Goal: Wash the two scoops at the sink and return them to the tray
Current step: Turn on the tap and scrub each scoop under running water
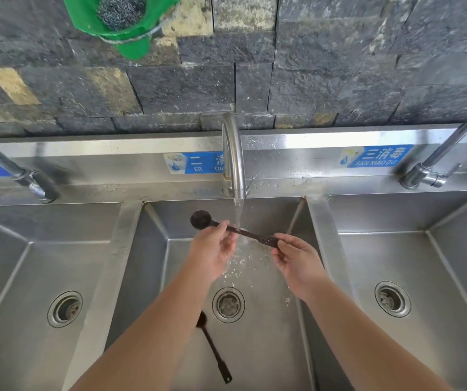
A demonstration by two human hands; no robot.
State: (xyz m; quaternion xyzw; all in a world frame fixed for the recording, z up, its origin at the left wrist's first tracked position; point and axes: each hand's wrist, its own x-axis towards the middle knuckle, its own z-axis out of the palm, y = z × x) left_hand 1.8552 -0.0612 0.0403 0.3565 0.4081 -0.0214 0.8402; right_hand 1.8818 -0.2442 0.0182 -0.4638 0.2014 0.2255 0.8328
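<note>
At mid-frame, the left hand (212,249) and right hand (297,261) pinch a dark scoop (235,230) under the tap (233,159), where wet fingers could drop it beside the second scoop (212,348) lying near the drain (228,304).

One head-worn wide-angle view looks forward and steeply down from above the middle basin (254,348) of a three-basin sink. It faces the far stone wall (339,66), whose lines bend toward the frame edges. The camera sits close: both forearms reach in from the near edge, and the middle tap (233,153) stands at centre. The left and right basins are cut off at the sides.
</note>
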